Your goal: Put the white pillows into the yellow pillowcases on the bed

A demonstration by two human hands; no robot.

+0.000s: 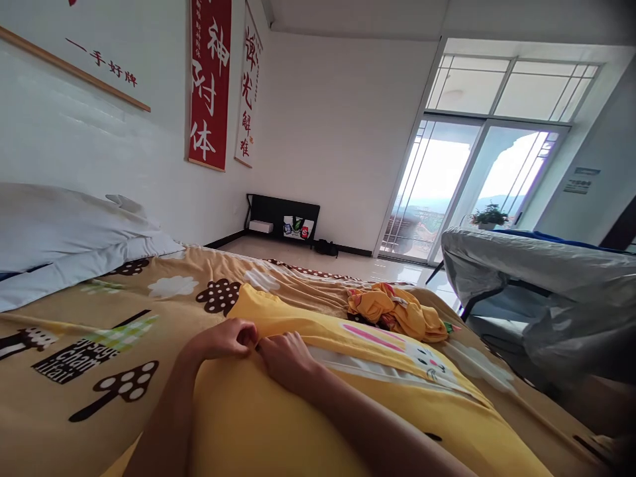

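A yellow pillowcase with a printed rabbit face and pink ear lies across the bed in front of me. Along its length runs a gap, and a white pillow shows through it. At the gap's left end my left hand has its fingers curled and pinched on the yellow fabric. Close against it, my right hand is closed on the fabric edge too. Whatever small part the fingertips hold is hidden. Beyond the pillow lies a crumpled yellow-orange cloth.
A brown patterned sheet covers the bed, with a white pillow-like bundle at the left. At the right stands a plastic-covered table with a chair. A black low stand is by the far wall, near glass doors.
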